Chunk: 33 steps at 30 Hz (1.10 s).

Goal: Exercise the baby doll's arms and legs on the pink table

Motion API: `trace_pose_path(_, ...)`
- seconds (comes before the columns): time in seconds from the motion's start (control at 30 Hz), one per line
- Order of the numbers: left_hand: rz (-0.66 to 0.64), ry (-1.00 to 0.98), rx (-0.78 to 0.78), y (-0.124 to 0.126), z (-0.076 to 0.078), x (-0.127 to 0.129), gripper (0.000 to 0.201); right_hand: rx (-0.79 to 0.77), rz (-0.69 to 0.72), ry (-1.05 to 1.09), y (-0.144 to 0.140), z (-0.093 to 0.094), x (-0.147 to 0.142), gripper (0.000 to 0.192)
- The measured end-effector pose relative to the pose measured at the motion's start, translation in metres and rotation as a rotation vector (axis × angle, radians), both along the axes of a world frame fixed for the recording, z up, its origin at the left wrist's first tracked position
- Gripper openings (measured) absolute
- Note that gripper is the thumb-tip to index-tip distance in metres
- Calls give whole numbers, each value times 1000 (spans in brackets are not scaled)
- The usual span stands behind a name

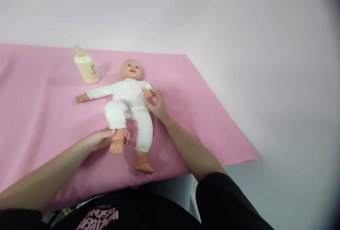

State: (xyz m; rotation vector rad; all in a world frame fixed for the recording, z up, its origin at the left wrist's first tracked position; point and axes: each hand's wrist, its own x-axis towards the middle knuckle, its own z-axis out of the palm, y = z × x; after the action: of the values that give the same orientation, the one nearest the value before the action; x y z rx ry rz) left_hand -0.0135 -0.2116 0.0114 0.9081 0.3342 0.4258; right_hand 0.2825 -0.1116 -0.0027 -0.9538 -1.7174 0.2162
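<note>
**Q:** What lies on the surface, going from left to right?

**A:** A pink-covered surface (39, 123) fills the left and middle of the view, against a pale wall. The landmark is a baby doll (129, 97) in a white suit, lying on its back near the middle, head toward the wall and feet toward the person. Left of the doll's head, near it but apart, stands a cream-coloured bottle (86, 67). The doll's one arm stretches out flat to the left, below the bottle.

**Q:** And the hands?

**A:** The left hand (102, 139) comes in from the lower left and meets the doll at the bare ankle of its left-lying leg. Its grip is closed around that ankle, thumb on top, fingers underneath. The doll's other leg lies straight, its foot close to the near edge of the surface. The right hand (157, 104) reaches in from the lower right and rests at the doll's right-lying side. Its grip holds the doll's small hand, which is folded up at the chest, pinched lightly between fingertips.

**Q:** Anything else?

**A:** Black sleeves and a black shirt with pink lettering show at the bottom.
</note>
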Motion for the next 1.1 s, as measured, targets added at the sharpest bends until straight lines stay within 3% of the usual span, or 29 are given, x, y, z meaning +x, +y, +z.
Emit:
trace_pose_path(0.37, -20, 200, 117, -5, 17, 1, 51, -104, -2, 52, 4, -6, 1, 36)
trace_pose_path(0.73, -15, 203, 115, -5, 17, 1, 53, -122, 0, 56, 6, -8, 2, 39)
trace_pose_path(0.97, -7, 207, 127, -4, 17, 1, 50, 7, 37, -59, 2, 1, 1, 31)
trace_pose_path(1.1, -21, 210, 115, -5, 16, 1, 51, -10, 31, -63, 2, 2, 1, 30)
